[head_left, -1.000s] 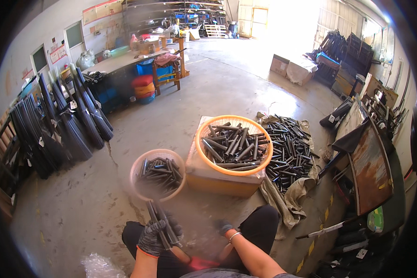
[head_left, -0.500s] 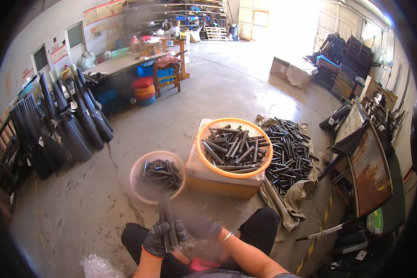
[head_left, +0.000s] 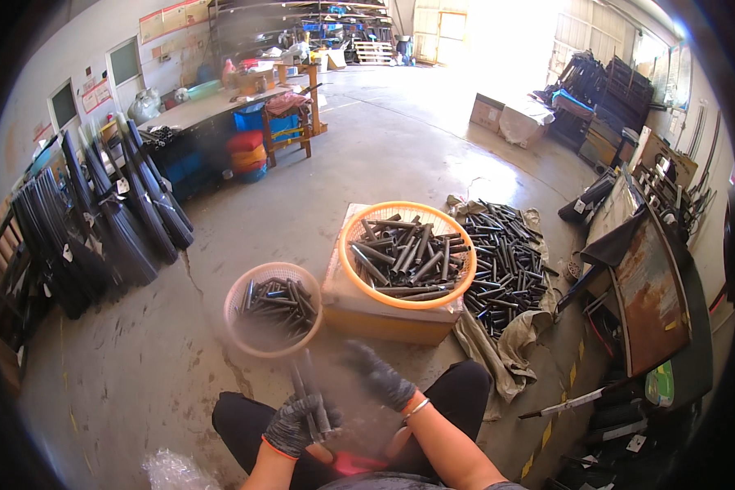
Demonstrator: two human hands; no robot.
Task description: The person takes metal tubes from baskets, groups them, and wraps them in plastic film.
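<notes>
Above my lap, my left hand (head_left: 296, 425), in a dark grey glove with an orange cuff, is closed around a few short dark tubes (head_left: 305, 377) held upright. My right hand (head_left: 381, 377), gloved alike, is raised just right of them. Its fingers stretch forward, somewhat blurred, and I see nothing in them. Beyond my left hand, a pink basket (head_left: 231, 327) of similar tubes stands on the floor. An orange-rimmed basket (head_left: 470, 278), heaped with more tubes, sits on a cardboard box (head_left: 384, 318) ahead of my right hand.
Many loose tubes (head_left: 506, 261) lie on a tan cloth (head_left: 521, 339) to the right. Long dark strips (head_left: 114, 220) lean at the left, near a workbench (head_left: 204, 110). A rusty panel (head_left: 652, 286) and other stock line the right side. Clear plastic wrap (head_left: 175, 471) lies at lower left.
My right hand has moved up and forward, with its fingers stretched out more. My left hand has shifted slightly right with the tubes. The whole view has moved a little.
</notes>
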